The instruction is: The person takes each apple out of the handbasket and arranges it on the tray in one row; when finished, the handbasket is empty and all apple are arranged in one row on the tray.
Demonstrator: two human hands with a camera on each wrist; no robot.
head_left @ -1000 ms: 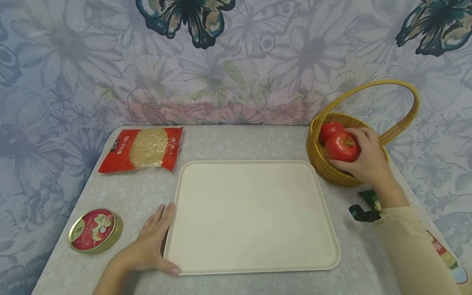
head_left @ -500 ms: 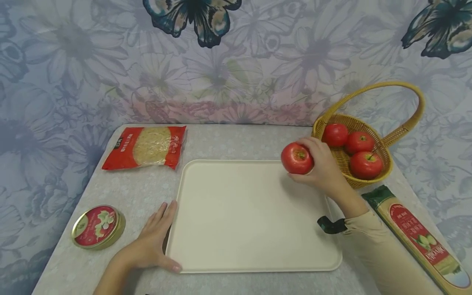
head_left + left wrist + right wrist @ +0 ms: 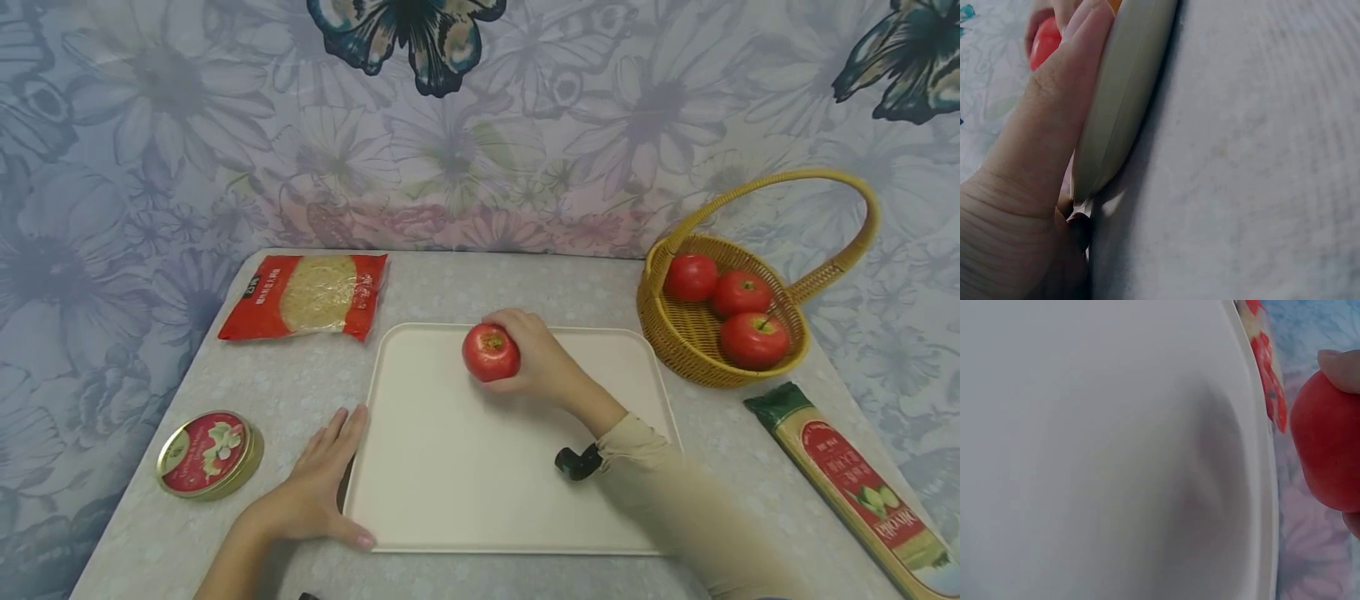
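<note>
Over the far part of a cream tray, my right hand holds a red apple, thumb and fingers around its right side. The right wrist view shows the same apple above the tray's rim, with fingertips at its edges. My left hand rests against the tray's left side, fingers fairly straight and spread, thumb at the near left corner. In the left wrist view the thumb lies along the tray's edge.
A yellow wicker basket with several apples, its handle upright, stands at the back right. A long noodle packet lies at the right. A red bag of pasta and a round tin sit on the left. A patterned wall stands behind.
My right hand has lifted one apple out of the basket and carried it left over the tray. The left hand keeps its place at the tray. The head view has shifted slightly.
</note>
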